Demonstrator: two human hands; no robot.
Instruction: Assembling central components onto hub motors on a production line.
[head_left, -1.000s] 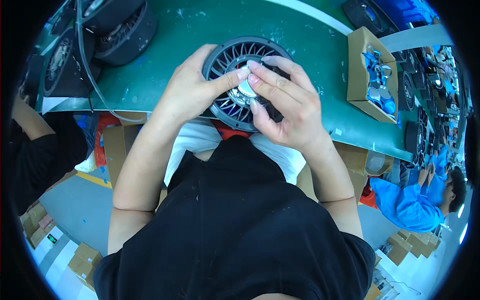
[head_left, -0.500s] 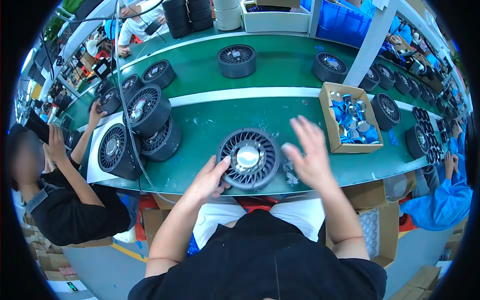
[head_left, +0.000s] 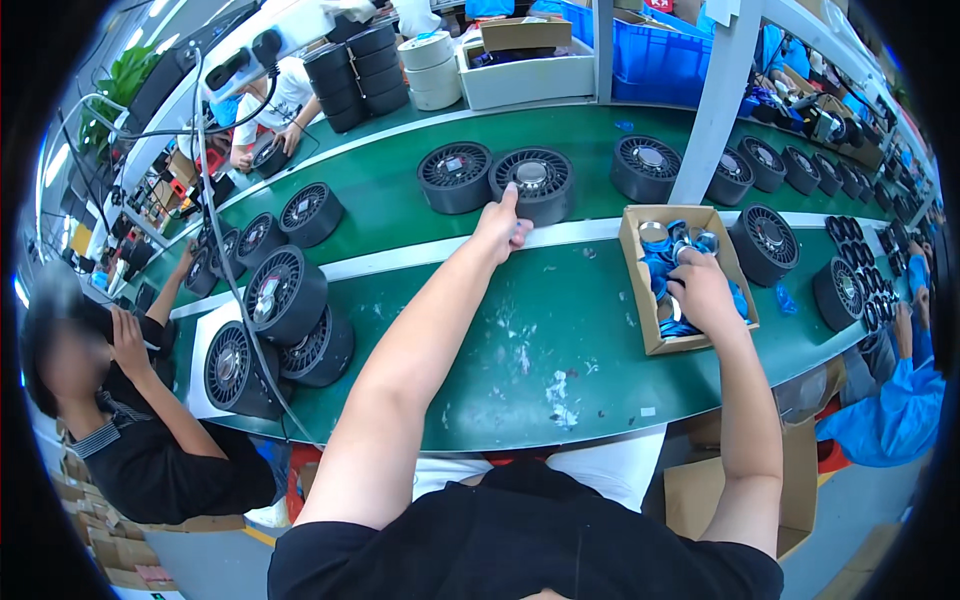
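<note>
Just beyond the left hand's fingers (head_left: 510,198), which are standing apart, a wheel (head_left: 556,196) is already bearing a silver disc (head_left: 533,174); around the right hand's fingers (head_left: 690,264), whose grip I cannot tell, a carton (head_left: 672,345) is holding more loose discs (head_left: 653,232).

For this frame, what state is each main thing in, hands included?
Left hand: thumb over silver-capped wheel
Right hand: fingers inside small cardboard box
Silver-capped wheel: lying flat, cap upward
Small cardboard box: open, holding silver caps, blue wrapping
Floor carton: open
Upper stacked wheel, left: tilted
</note>
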